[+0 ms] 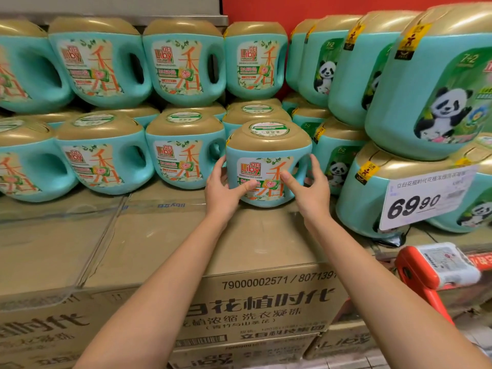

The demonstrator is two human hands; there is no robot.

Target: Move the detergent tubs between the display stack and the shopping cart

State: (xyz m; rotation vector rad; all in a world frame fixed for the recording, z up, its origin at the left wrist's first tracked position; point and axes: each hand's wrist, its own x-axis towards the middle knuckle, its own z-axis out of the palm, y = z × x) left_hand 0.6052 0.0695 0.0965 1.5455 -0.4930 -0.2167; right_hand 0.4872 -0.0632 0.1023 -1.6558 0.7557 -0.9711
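A teal detergent tub (267, 155) with a gold lid stands upright on a cardboard carton (165, 235), at the right end of the lower row. My left hand (225, 186) holds its left side, thumb across the label. My right hand (308, 186) holds its right side by the handle hole, fingers wrapped behind. More tubs of the same kind (183, 153) fill the display stack in two rows to the left. The shopping cart's red handle (418, 272) shows at the lower right.
Panda-label tubs (431, 83) are piled high on the right, close to my right hand. A white price sign reading 69.90 (426, 195) hangs in front of them. Stacked printed cartons (253, 310) form the base below my arms.
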